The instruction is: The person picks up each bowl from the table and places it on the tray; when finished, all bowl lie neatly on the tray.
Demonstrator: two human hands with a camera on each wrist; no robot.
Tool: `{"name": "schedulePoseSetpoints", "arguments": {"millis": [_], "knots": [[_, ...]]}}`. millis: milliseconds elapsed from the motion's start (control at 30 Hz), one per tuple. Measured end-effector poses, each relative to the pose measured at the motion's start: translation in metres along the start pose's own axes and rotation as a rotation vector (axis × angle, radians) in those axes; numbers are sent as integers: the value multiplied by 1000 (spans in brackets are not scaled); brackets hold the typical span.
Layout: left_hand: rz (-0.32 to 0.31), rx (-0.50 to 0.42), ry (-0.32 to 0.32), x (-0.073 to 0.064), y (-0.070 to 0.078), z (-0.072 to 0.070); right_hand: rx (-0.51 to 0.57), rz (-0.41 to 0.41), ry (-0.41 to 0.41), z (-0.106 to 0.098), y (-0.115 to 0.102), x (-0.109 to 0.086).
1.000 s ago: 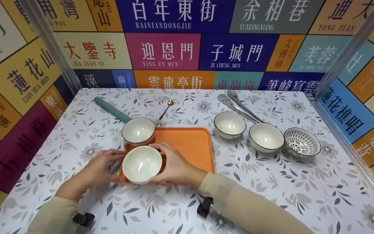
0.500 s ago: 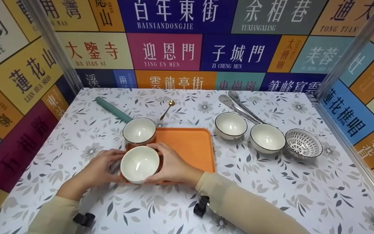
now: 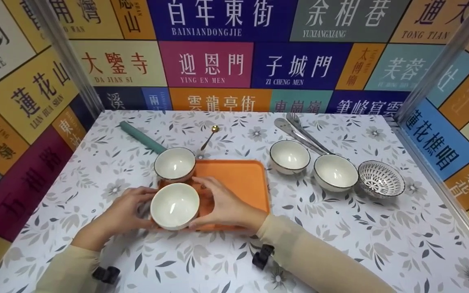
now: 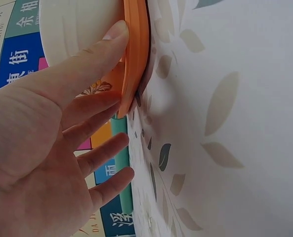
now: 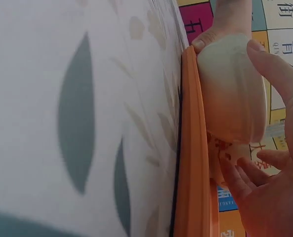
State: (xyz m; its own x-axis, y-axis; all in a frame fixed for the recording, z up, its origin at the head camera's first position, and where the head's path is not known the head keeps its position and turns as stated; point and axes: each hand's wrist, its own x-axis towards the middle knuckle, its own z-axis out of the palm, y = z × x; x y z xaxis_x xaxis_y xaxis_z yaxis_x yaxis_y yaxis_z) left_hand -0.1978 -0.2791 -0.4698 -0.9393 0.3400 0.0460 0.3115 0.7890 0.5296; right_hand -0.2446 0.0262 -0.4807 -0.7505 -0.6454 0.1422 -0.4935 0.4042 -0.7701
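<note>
Head view: dark-rimmed bowl (image 3: pixel 175 163) just behind plain bowl (image 3: pixel 175 206).

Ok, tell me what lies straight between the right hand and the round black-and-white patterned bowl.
In the head view: the right part of the orange rectangular tray, then white floral tablecloth, then a round, dark-rimmed cream bowl.

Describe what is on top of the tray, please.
A near bowl and a far bowl sit on the left of the tray; its surface beneath them is hidden.
</note>
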Motion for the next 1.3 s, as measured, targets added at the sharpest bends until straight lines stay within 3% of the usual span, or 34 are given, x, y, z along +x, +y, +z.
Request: {"name": "schedulePoseSetpoints", "arguments": {"millis": [400,567,667,900,1300], "knots": [[-13,5,-2,2,1,1,21,78,114,-60,26,-47],[2,19,4,2,3,-1,55,51,187,-91,37,-73],[5,35,19,2,3,-1,26,29,226,-108,42,-88],[-15,56,21,-2,1,-1,-113,80,307,-141,61,-126],[-51,44,13,0,4,-2,-228,106,481,-192,84,-177]]}}
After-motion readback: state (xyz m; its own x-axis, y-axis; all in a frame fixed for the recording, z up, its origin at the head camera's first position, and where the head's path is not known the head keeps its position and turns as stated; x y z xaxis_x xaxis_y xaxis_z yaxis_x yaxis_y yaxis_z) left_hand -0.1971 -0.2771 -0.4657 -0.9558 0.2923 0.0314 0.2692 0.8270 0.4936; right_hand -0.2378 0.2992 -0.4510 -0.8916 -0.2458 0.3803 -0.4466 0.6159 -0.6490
